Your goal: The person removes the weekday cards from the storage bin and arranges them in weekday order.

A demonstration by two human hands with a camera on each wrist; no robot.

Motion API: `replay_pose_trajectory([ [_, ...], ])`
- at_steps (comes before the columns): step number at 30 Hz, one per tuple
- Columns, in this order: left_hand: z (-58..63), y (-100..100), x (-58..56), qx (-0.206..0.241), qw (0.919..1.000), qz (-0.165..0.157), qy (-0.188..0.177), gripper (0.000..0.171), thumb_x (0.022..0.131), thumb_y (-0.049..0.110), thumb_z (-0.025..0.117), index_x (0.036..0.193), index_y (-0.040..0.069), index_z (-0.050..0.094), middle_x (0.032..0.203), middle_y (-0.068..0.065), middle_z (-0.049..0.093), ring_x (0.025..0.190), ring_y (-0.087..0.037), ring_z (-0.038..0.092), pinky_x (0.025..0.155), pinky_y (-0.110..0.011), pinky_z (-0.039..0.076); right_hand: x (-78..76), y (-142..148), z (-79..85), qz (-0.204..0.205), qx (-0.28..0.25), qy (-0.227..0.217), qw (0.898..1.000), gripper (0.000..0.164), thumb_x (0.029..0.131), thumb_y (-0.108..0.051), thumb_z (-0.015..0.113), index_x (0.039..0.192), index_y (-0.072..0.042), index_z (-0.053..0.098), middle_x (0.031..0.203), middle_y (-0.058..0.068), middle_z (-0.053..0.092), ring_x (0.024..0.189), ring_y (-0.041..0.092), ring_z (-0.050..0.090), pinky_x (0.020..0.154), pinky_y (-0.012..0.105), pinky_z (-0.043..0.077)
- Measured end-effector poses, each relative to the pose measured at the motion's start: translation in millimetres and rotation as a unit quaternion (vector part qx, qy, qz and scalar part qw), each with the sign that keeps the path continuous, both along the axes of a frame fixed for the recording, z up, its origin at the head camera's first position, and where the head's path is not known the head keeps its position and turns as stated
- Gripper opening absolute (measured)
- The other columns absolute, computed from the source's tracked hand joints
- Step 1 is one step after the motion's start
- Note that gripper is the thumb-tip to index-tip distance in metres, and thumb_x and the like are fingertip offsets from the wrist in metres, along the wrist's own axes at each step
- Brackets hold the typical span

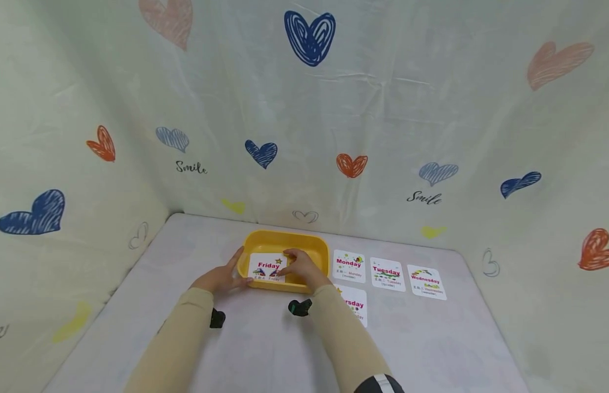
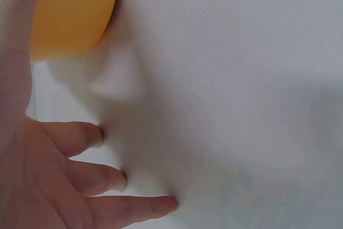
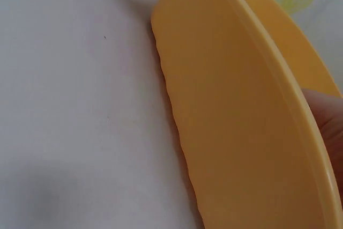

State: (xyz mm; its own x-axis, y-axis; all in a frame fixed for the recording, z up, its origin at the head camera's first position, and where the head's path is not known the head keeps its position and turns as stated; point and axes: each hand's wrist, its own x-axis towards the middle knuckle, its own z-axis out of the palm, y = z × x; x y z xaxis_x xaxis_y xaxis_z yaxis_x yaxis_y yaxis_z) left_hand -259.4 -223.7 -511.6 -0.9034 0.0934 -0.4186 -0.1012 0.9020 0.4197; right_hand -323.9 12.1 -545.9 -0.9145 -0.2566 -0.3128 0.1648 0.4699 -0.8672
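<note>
A yellow plastic tray (image 1: 311,242) sits at the back of the table, with a white card reading Friday (image 1: 267,267) inside it. My left hand (image 1: 221,277) is at the tray's left front corner, one finger up by the rim and the thumb along the front. In the left wrist view, three spread fingers (image 2: 102,178) of this hand touch the tabletop. Reaching over the front wall, my right hand (image 1: 304,268) has its thumb and curved forefinger at the Friday card's right edge. The tray wall (image 3: 214,100) hides most of that hand in the right wrist view.
To the tray's right lie cards reading Monday (image 1: 349,266), Tuesday (image 1: 388,274) and Wednesday (image 1: 426,282) in a row. Below Monday is a card (image 1: 353,303) ending in "rsday", partly covered by the right sleeve. A heart-printed curtain (image 1: 304,109) stands behind the table.
</note>
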Motion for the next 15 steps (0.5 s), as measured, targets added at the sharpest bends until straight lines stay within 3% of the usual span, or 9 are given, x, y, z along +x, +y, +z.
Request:
replay_pose_trajectory([
  [7, -1.1, 3.1, 1.0, 0.002, 1.0, 0.008, -0.002, 0.105, 0.086, 0.065, 0.059, 0.157, 0.016, 0.0, 0.135, -0.036, 0.047, 0.12, -0.053, 0.049, 0.1, -0.062, 0.038, -5.8, 10.3, -0.3, 0.045, 0.032, -0.005, 0.998, 0.062, 0.076, -0.019, 0.085, 0.133, -0.019, 0.06, 0.14, 0.004, 0.051, 0.126, 0.027, 0.041, 0.113, 0.047, 0.026],
  [15, -1.8, 1.1, -0.8, -0.005, 0.9999, 0.011, -0.001, 0.105, 0.085, 0.065, 0.06, 0.157, 0.016, 0.001, 0.132, -0.036, 0.049, 0.119, -0.052, 0.05, 0.1, -0.062, 0.039, -11.0, 8.3, 1.8, 0.057, 0.052, -0.022, 0.997, 0.063, 0.074, -0.023, 0.087, 0.131, -0.022, 0.061, 0.141, 0.004, 0.049, 0.125, 0.027, 0.041, 0.112, 0.05, 0.027],
])
